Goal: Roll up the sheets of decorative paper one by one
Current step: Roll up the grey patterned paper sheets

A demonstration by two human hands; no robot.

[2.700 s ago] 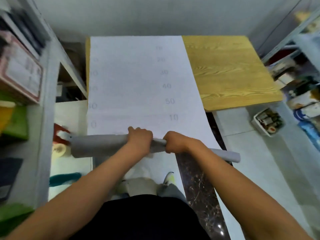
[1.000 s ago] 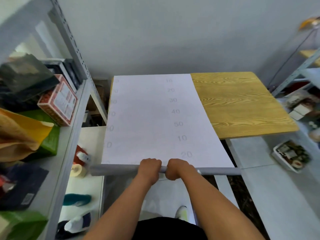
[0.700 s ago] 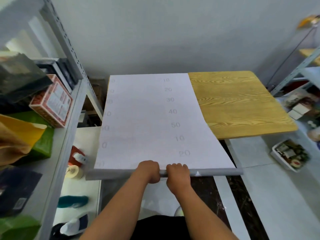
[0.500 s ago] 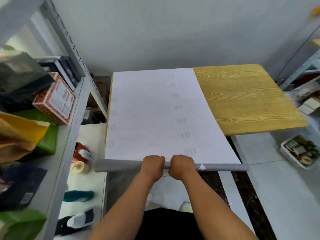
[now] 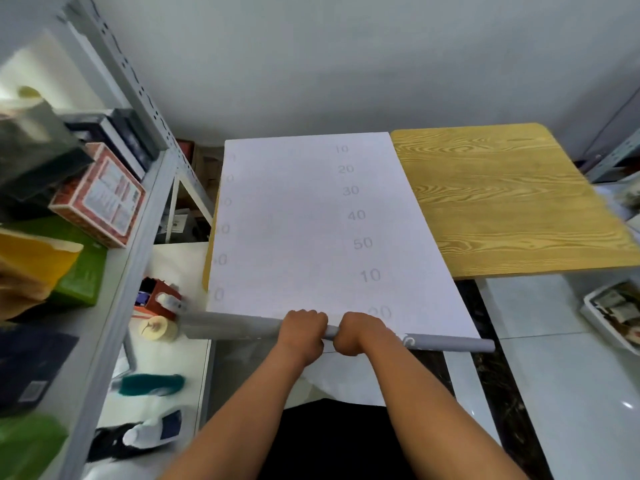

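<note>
A white sheet of decorative paper [image 5: 294, 223], printed with faint grey numbers, lies flat over the left half of a wooden table [image 5: 502, 202]. Its near end is wound into a long grey roll [image 5: 235, 325] that hangs just past the table's front edge. My left hand [image 5: 303, 327] grips the roll near its middle, fingers curled over the top. My right hand [image 5: 360, 332] grips it right beside the left, knuckles up. The roll's left end looks thicker than its right end [image 5: 460, 344].
A grey metal shelf [image 5: 131, 258] with boxes and bags stands close on the left. Below it a low white surface holds a tape roll [image 5: 157, 328], a red box and bottles. A tray of small items [image 5: 616, 313] sits on the tiled floor at right.
Both hands have kept their grip on the roll and turned it, with the roll staying at the table's front edge. The head view has shifted slightly.
</note>
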